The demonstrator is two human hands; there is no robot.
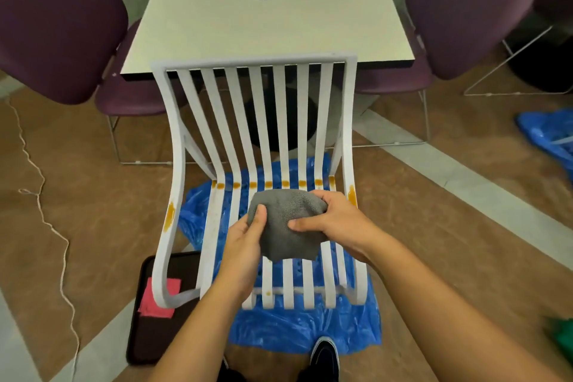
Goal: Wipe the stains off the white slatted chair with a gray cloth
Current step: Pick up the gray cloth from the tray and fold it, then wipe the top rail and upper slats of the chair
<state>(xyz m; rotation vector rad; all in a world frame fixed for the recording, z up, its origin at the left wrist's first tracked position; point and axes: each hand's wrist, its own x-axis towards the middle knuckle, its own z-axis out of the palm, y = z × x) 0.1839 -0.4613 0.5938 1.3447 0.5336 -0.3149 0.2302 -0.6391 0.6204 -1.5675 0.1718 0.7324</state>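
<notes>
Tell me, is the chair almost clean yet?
Not yet. Nothing looks wiped so far. The left hand and right hand hold the bunched gray cloth above the seat of the white slatted chair. A row of orange stains crosses the slats at the seat's bend, and smears mark the left side rail and right side rail. All of that is left.

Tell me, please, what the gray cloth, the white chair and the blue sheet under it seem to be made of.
Gray cloth: soft, matte, probably microfibre; it bunches between both hands.
White chair: smooth painted slats, perhaps metal or plastic; cannot tell which.
Blue sheet: thin, glossy plastic film, crinkled and shiny.
</notes>
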